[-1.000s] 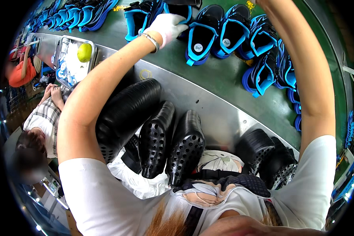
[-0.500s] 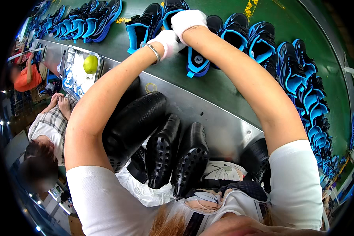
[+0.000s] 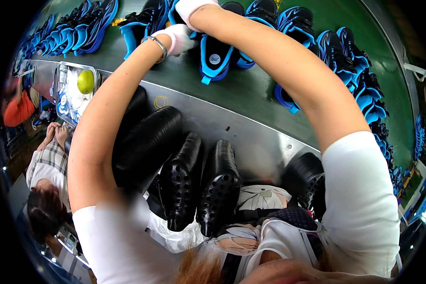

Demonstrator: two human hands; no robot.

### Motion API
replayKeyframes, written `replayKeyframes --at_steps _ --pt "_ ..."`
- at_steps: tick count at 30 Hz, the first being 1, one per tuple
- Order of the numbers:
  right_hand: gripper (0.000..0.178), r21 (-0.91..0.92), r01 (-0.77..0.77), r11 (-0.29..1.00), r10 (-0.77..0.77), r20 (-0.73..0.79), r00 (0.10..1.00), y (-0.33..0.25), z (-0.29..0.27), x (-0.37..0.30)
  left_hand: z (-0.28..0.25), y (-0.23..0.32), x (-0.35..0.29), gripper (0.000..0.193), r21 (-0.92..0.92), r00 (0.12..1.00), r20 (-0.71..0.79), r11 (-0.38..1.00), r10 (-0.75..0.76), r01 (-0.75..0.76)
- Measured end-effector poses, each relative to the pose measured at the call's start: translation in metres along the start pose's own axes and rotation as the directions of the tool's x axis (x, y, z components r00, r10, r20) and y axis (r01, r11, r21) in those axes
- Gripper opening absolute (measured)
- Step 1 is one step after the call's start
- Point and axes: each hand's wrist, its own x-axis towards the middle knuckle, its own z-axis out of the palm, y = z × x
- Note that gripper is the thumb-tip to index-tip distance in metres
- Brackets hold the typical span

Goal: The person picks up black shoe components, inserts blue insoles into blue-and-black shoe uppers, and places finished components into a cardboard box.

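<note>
Both my hands wear white gloves and reach out over a green surface lined with black and blue sneakers. My left hand [image 3: 179, 40], fingers curled in, closes at the heel of a sneaker [image 3: 174, 18] near the top edge. Over that same shoe's front side lies my right hand [image 3: 197, 9], cut by the picture's edge, so its fingers do not show. Just right of the hands, another sneaker [image 3: 215, 57] points its blue heel tab towards me. To their left stands a further sneaker [image 3: 139, 23] with a blue lining.
A steel ledge [image 3: 251, 135] runs along my side, with black shoe lasts [image 3: 180, 182] below it. On the left, a metal tray [image 3: 98, 78] holds a green fruit [image 3: 85, 82] and small round pieces. A person [image 3: 47, 175] sits beyond it. More sneakers [image 3: 359, 80] line the right.
The whole view has shifted, so sneakers, tray and ledge appear further left and mostly higher. My hands stay together at the same sneaker; the right one is now partly out of the picture.
</note>
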Motion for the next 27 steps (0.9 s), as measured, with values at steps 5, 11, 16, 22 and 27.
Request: replayKeyframes --at_steps 5,11,16,22,27 --pt "0.037 0.001 -0.036 0.999 0.036 0.108 0.993 0.013 0.016 0.023 0.002 -0.015 0.032 0.039 0.306 0.998 0.018 0.95 0.065 -0.067" --pt "0.024 -0.069 0.418 0.906 -0.42 -0.018 0.907 0.05 -0.123 -0.11 -0.026 0.002 -0.012 0.054 0.444 0.999 0.034 0.896 -0.018 0.001" --pt "0.021 -0.025 -0.378 0.925 0.379 0.087 0.921 0.171 -0.182 -0.202 -0.007 0.058 -0.067 0.021 0.417 0.832 -0.429 0.894 0.352 -0.164" --pt "0.048 0.202 -0.267 0.942 0.189 0.338 0.922 0.126 -0.137 -0.276 0.047 0.055 -0.066 0.056 0.284 0.929 -0.223 0.931 0.296 -0.229" --pt "0.076 0.131 -0.51 0.85 0.416 0.427 0.803 0.086 -0.076 -0.223 0.051 0.059 -0.044 0.063 0.174 0.893 -0.23 0.919 0.387 -0.354"
